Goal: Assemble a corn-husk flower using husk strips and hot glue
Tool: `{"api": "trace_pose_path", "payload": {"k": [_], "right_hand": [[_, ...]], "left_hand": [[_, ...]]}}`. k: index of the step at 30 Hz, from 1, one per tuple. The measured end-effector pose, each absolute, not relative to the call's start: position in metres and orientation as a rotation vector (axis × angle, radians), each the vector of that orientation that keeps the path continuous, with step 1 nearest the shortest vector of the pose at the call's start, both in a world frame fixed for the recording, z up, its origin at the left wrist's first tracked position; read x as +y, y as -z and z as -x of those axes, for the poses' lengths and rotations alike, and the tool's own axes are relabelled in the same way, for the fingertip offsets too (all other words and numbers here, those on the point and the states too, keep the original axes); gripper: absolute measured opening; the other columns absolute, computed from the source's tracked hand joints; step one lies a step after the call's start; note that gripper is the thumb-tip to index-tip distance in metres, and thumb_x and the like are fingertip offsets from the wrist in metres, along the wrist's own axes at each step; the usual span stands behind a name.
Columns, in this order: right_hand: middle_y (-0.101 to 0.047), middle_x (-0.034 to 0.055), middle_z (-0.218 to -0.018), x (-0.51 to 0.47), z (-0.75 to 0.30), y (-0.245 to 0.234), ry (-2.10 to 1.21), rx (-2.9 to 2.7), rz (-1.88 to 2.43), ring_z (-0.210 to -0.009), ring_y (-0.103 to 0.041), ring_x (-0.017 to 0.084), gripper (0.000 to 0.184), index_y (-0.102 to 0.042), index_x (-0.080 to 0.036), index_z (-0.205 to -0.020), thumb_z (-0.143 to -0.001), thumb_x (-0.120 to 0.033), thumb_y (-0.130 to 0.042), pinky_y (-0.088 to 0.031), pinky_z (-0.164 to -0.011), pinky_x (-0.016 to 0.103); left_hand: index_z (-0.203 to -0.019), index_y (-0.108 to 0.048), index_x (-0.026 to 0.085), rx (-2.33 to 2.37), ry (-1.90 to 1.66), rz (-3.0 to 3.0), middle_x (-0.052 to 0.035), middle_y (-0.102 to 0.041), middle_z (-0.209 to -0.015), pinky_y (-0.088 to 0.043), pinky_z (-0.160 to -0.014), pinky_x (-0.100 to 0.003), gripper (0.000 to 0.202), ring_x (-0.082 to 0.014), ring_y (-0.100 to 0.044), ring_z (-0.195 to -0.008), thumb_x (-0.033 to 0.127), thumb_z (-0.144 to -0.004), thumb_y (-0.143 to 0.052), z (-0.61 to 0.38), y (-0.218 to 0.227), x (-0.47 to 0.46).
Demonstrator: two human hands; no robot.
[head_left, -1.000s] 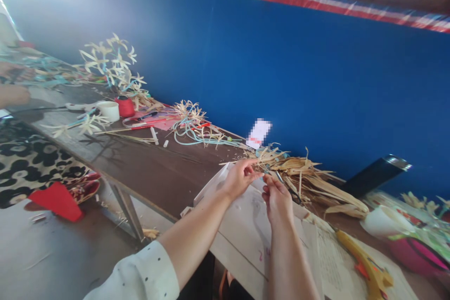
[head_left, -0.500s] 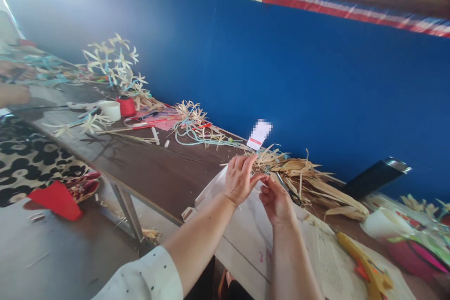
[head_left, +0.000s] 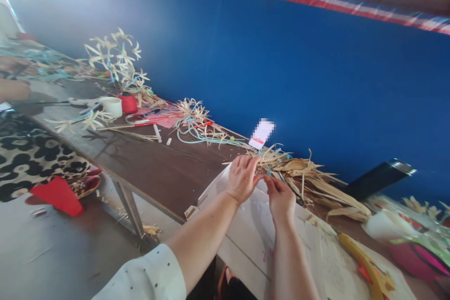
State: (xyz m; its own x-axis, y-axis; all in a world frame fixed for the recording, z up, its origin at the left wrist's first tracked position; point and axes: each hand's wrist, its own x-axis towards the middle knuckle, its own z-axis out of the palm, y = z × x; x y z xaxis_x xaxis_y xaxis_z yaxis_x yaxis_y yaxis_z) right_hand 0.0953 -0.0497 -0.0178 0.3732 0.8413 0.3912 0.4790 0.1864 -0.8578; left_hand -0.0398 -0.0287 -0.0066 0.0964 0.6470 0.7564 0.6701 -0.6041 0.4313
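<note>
Above a cardboard sheet [head_left: 242, 239], my left hand [head_left: 242, 180] and my right hand [head_left: 282, 202] meet with their fingertips close together. Thumb and fingers of each are closed in a pinch, and whatever lies between them is too small or hidden to name. Just beyond the fingers is a heap of dry corn husks [head_left: 316, 183] with thin pale strips. Behind my left hand, a white card [head_left: 259, 140] with a red band leans near the blue wall.
A yellow glue gun [head_left: 367, 262], a white tape roll [head_left: 388, 225] and a dark flask [head_left: 379, 179] lie to the right. Husk flowers [head_left: 192, 108] with light blue stems, a white cup [head_left: 111, 107] and a red container [head_left: 128, 103] are leftward. A co-worker's hands [head_left: 14, 79] are at far left.
My right hand has turned slightly, its fingers now straighter and its back more visible. My left hand stays nearly in place. The whole view has shifted a little.
</note>
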Motion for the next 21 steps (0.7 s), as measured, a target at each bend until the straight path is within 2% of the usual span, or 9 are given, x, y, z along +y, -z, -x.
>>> {"api": "trace_pose_path", "payload": {"k": [5, 11, 21], "right_hand": [[-0.062, 0.0079, -0.072, -0.0478, -0.0969, 0.0192, -0.108, -1.48, 1.459, -0.062, -0.054, 0.018, 0.04, -0.067, -0.014, -0.077, -0.076, -0.051, -0.051, -0.04, -0.06, 0.029], [-0.059, 0.0073, -0.067, -0.0455, -0.0971, 0.0223, -0.018, -1.552, 1.48, -0.062, -0.051, 0.019, 0.034, -0.064, -0.015, -0.071, -0.078, -0.044, -0.047, -0.039, -0.06, 0.03], [-0.06, 0.0086, -0.07, -0.0434, -0.0977, 0.0227, -0.002, -1.538, 1.511, -0.068, -0.053, 0.021, 0.028, -0.063, -0.015, -0.069, -0.075, -0.037, -0.048, -0.04, -0.065, 0.032]], "left_hand": [[-0.12, -0.044, 0.022, -1.428, 1.492, 2.393, -0.0072, -0.049, -0.107, -0.035, -0.092, -0.038, 0.044, -0.0232, -0.042, -0.102, 0.044, -0.082, -0.048, 0.0422, 0.0043, -0.0313], [-0.12, -0.044, 0.023, -1.46, 1.438, 2.434, -0.0064, -0.048, -0.107, -0.036, -0.09, -0.038, 0.045, -0.0234, -0.041, -0.102, 0.041, -0.081, -0.052, 0.043, 0.0032, -0.0323], [-0.116, -0.047, 0.024, -1.45, 1.492, 2.448, -0.0062, -0.048, -0.105, -0.037, -0.088, -0.038, 0.04, -0.0227, -0.042, -0.1, 0.043, -0.081, -0.05, 0.0422, 0.0057, -0.0315]]}}
